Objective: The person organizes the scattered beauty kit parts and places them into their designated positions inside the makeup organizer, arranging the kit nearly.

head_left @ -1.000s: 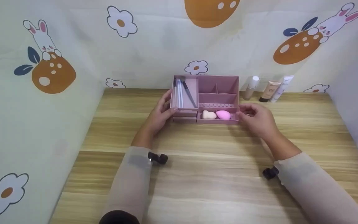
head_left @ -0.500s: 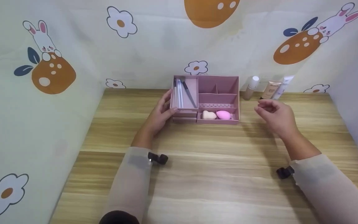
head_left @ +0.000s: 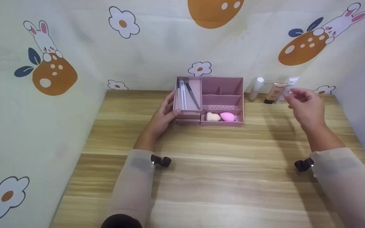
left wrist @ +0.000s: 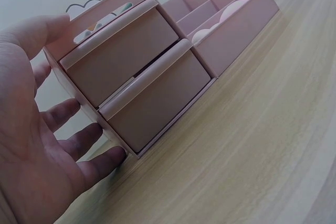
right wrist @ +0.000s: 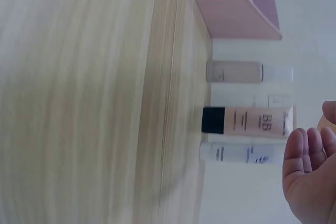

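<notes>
My left hand (head_left: pixel 161 117) rests against the left side of a pink makeup organizer (head_left: pixel 222 100). In the left wrist view its fingers (left wrist: pixel 102 163) spread along the side wall, and the thumb lies at the front upper edge. Several makeup brushes (head_left: pixel 184 95) lie in the organizer's top-left tray. A beige makeup sponge (head_left: pixel 213 117) and a pink makeup sponge (head_left: pixel 227 117) sit in its front compartment. My right hand (head_left: pixel 307 107) hovers by a white tube (head_left: pixel 291 83), partly covering it in the head view. Its fingers are loosely bent with nothing between them.
Left of the white tube, a BB cream tube (head_left: pixel 275 92) stands on its black cap. A small bottle with a white cap (head_left: pixel 256 89) stands between it and the organizer. A patterned cloth wall (head_left: pixel 157 57) rises behind the wooden table (head_left: pixel 208 164).
My right hand has left the organizer's right side and moved right and back toward the white tube. My left hand stays in place.
</notes>
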`<state>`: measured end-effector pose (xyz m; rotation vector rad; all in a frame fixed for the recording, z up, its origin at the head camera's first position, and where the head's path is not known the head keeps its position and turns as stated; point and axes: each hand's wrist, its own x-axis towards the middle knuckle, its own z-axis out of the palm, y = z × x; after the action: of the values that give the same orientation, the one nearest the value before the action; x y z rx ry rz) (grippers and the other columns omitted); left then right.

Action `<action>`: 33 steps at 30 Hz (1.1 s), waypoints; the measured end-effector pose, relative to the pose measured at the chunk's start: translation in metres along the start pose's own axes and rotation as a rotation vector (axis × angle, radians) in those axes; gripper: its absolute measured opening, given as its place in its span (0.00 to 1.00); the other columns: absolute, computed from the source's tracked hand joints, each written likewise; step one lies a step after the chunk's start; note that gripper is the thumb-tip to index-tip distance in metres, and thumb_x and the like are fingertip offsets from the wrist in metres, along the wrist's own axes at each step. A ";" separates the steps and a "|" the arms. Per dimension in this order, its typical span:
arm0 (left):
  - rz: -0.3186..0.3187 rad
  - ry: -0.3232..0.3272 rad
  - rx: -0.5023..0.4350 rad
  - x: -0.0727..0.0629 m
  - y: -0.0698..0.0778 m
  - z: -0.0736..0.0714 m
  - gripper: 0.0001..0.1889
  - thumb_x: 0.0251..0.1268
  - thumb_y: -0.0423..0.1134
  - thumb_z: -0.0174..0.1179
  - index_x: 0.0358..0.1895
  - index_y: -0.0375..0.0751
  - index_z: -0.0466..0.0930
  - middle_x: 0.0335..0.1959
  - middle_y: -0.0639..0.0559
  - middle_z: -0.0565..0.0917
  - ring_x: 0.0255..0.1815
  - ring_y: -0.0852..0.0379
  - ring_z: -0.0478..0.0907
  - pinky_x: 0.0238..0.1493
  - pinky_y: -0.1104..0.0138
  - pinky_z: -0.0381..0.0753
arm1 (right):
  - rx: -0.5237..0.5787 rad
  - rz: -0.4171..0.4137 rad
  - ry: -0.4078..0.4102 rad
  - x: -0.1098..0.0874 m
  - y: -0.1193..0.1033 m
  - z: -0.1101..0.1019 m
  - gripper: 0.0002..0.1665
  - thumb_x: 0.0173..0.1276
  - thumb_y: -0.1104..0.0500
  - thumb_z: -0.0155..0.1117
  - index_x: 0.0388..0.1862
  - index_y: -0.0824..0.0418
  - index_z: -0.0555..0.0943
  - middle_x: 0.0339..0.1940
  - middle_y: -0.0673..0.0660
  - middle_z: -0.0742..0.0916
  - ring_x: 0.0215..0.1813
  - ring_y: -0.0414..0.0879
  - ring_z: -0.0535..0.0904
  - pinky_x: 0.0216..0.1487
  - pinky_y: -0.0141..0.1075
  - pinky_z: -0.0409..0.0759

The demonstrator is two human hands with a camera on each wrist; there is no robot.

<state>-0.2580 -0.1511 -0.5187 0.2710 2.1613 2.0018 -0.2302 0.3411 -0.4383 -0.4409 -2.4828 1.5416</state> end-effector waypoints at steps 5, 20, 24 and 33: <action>-0.008 0.002 0.010 0.000 0.000 0.000 0.42 0.73 0.53 0.68 0.85 0.75 0.55 0.89 0.58 0.56 0.89 0.47 0.58 0.87 0.52 0.63 | 0.047 0.078 0.052 0.017 -0.001 -0.009 0.28 0.74 0.44 0.71 0.68 0.52 0.79 0.48 0.40 0.82 0.49 0.35 0.81 0.46 0.20 0.85; -0.021 -0.007 0.031 -0.001 0.004 0.000 0.41 0.74 0.56 0.67 0.83 0.81 0.55 0.90 0.60 0.53 0.90 0.46 0.55 0.88 0.49 0.59 | 0.142 0.198 -0.073 0.059 -0.007 -0.022 0.51 0.69 0.36 0.73 0.85 0.48 0.64 0.70 0.46 0.78 0.72 0.42 0.77 0.77 0.37 0.79; -0.015 -0.010 0.015 -0.001 0.003 0.000 0.41 0.75 0.54 0.67 0.84 0.79 0.54 0.90 0.60 0.53 0.90 0.47 0.55 0.88 0.50 0.60 | 0.198 0.167 -0.117 0.062 -0.005 -0.020 0.49 0.71 0.41 0.73 0.85 0.53 0.66 0.70 0.47 0.78 0.67 0.39 0.77 0.65 0.27 0.84; -0.009 -0.014 -0.002 -0.001 0.003 0.000 0.42 0.75 0.52 0.67 0.84 0.79 0.55 0.90 0.61 0.53 0.90 0.49 0.56 0.87 0.51 0.63 | 0.217 0.091 -0.126 0.063 -0.002 -0.012 0.35 0.78 0.49 0.68 0.78 0.60 0.71 0.55 0.43 0.80 0.58 0.39 0.79 0.47 0.20 0.85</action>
<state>-0.2571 -0.1508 -0.5154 0.2733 2.1485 1.9912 -0.2862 0.3724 -0.4305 -0.4387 -2.3772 1.9051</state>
